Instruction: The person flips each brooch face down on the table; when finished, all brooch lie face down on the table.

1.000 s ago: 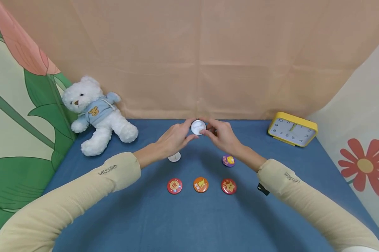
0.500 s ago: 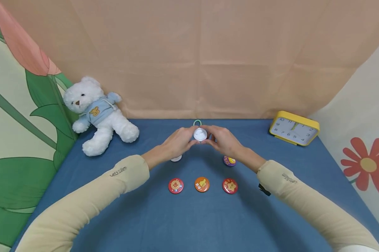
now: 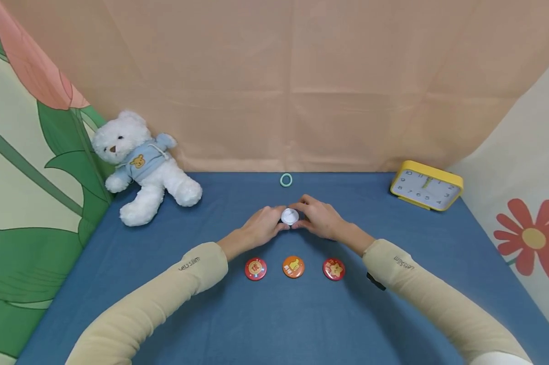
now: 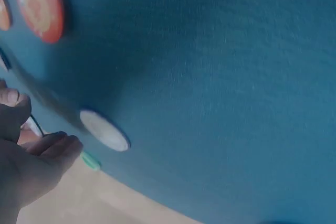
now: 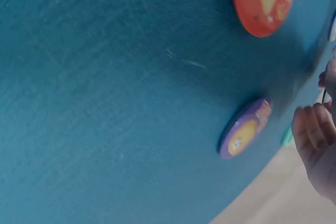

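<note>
Blue table bears badges; beige drape behind.

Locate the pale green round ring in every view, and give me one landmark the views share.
Head: pale green round ring near picture centre, beyond the left hand and right hand.
Left wrist: ring at lower left, beside the left hand.
Right wrist: ring toward the right edge, beside the right hand.
Shared landmark: the line where the blue cloth meets the beige fabric backdrop, close to the ring.
</note>
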`<state>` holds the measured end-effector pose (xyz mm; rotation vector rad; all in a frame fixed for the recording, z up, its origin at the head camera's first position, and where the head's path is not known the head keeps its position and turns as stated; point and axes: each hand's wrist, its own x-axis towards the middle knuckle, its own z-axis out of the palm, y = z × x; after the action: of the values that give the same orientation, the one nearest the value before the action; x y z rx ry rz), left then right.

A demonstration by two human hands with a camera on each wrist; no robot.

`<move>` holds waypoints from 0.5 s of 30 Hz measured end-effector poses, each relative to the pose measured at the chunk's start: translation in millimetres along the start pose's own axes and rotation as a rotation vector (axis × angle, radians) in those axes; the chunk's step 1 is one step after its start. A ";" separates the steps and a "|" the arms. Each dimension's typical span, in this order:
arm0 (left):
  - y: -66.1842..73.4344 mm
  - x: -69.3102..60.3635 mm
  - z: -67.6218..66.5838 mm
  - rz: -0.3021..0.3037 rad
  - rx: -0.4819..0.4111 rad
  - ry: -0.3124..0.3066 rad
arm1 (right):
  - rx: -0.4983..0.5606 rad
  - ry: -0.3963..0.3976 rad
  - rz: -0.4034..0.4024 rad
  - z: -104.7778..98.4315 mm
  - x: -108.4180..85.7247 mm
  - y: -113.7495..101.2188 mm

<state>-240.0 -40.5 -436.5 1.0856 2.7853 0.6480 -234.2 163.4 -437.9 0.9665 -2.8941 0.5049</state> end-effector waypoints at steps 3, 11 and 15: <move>-0.7 -0.5 5.3 -0.021 0.064 -0.046 | -0.026 -0.035 0.013 7.6 1.4 0.6; -2.2 0.6 9.0 -0.040 0.172 -0.129 | -0.014 -0.078 0.040 16.6 3.6 1.4; -3.7 1.9 7.9 -0.015 0.166 -0.131 | -0.037 -0.087 0.035 15.3 5.1 3.8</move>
<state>-242.0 -38.8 -445.1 1.0910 2.7701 0.3348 -239.7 158.3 -452.7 0.9575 -2.9912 0.4195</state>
